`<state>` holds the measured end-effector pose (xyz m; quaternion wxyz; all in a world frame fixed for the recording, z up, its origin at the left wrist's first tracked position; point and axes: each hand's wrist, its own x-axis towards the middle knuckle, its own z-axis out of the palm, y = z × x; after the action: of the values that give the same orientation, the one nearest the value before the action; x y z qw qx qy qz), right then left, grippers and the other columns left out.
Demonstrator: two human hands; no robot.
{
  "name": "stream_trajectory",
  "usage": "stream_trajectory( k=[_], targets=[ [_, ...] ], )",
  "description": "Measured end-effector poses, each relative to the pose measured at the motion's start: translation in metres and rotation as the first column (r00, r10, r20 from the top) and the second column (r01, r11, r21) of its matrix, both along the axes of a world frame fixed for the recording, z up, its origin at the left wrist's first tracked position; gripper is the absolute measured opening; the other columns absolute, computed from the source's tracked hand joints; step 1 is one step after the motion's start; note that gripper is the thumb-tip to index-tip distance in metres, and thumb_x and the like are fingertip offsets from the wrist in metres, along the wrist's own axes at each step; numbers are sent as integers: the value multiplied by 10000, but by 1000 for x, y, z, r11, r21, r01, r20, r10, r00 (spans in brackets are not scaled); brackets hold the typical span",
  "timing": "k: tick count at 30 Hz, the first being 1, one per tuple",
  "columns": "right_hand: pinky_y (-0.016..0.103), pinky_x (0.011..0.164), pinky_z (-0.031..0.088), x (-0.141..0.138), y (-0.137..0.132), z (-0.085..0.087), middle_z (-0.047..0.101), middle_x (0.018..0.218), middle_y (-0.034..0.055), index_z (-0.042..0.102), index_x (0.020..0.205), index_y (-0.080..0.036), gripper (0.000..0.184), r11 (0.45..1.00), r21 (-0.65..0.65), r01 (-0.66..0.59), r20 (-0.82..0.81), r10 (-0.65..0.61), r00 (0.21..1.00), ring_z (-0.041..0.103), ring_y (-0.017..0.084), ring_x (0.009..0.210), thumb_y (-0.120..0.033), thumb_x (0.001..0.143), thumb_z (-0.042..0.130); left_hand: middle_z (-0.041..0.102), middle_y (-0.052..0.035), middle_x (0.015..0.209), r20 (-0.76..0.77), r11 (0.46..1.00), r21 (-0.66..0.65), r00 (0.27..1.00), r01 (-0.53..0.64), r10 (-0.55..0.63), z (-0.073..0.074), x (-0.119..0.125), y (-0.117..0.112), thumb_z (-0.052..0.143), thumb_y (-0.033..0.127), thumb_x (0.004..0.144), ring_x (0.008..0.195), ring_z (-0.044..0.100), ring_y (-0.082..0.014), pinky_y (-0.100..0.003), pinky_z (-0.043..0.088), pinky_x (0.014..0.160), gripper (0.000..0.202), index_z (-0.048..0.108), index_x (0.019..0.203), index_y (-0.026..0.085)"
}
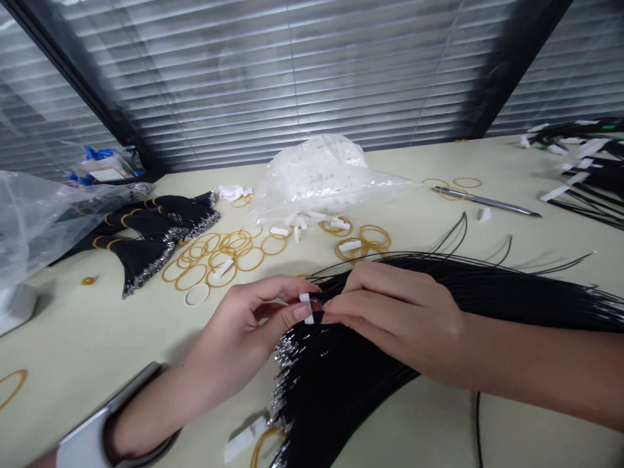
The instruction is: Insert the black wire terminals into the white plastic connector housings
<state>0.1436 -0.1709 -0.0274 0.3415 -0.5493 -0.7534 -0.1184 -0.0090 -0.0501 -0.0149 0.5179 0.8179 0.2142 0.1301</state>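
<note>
The left hand (pixel 251 328) pinches a white plug (pixel 306 299), apparently steadying it. The right hand (pixel 402 318) pinches what seems a thin wire (pixel 317 304) beside it.

Head-worn cam, tilted forward and down, pretty close to the left hand (pixel 256 328) and right hand (pixel 400 312). Blinds (pixel 292 78) up top.

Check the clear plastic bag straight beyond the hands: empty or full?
Not empty: a heap of white pieces shows through the clear plastic bag. Cannot tell whether it is full.
</note>
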Motion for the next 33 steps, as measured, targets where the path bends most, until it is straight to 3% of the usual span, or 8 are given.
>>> stream_trajectory(
  k=[5, 11, 19, 24, 27, 30, 33],
  targets=[
    [206, 565, 326, 2, 1, -2, 487, 728, 13, 597, 851, -135, 141, 1000, -17, -16, -19, 15, 1000, 395, 72, 647, -165, 835, 460, 635, 59, 797, 1, 999, 21, 999, 33, -33, 1, 0, 0, 542, 261, 780, 706, 552, -41, -91, 432, 609, 116, 614, 871, 254],
    [214, 517, 299, 3, 3, 0, 457, 697, 20, 620, 822, -130, 176, 994, -106, -24, 46, 29, 999, 362, 83, 615, -136, 823, 444, 628, 39, 750, -20, 991, 110, 997, 79, -78, 1, 0, -3, 519, 249, 793, 678, 547, -60, -122, 430, 593, 114, 619, 839, 222],
    [215, 534, 302, 2, 2, 5, 447, 643, 23, 635, 789, -111, 265, 995, -76, -72, 156, 84, 984, 342, 85, 590, -125, 861, 380, 621, 25, 764, -51, 961, 258, 995, 97, -86, 1, -1, -6, 500, 239, 803, 660, 536, -64, -132, 428, 579, 141, 621, 875, 222],
    [223, 521, 292, -1, 4, 13, 458, 607, 13, 567, 616, -116, 290, 999, 19, 37, 129, -39, 991, 356, 79, 574, -149, 853, 403, 628, 47, 803, -4, 966, 255, 999, 52, -53, 2, -1, -3, 511, 244, 799, 692, 559, -51, -123, 447, 627, 120, 597, 882, 236],
    [247, 514, 274, -1, 4, 18, 440, 564, 16, 583, 620, -123, 279, 997, 57, -48, 242, 32, 970, 336, 97, 553, -130, 836, 407, 618, 30, 888, 5, 973, 230, 1000, -5, 4, 0, 1, 1, 500, 260, 805, 753, 567, -63, -139, 459, 649, 150, 569, 934, 230],
    [265, 586, 317, 0, 4, 13, 488, 692, 44, 605, 759, -118, 178, 997, -64, -43, 368, 64, 928, 375, 123, 636, -109, 813, 435, 607, 14, 908, -10, 980, 195, 999, -33, 36, -3, 2, 4, 494, 277, 808, 768, 560, -71, -154, 466, 667, 191, 548, 983, 225],
    [268, 668, 343, 2, 5, 5, 475, 824, 62, 564, 800, -124, 93, 976, -219, -5, 324, 77, 943, 385, 134, 722, -110, 790, 473, 596, 10, 909, -22, 984, 177, 1000, -13, 17, -3, 3, 6, 490, 270, 809, 781, 551, -70, -155, 463, 688, 180, 543, 970, 210]
  ],
)
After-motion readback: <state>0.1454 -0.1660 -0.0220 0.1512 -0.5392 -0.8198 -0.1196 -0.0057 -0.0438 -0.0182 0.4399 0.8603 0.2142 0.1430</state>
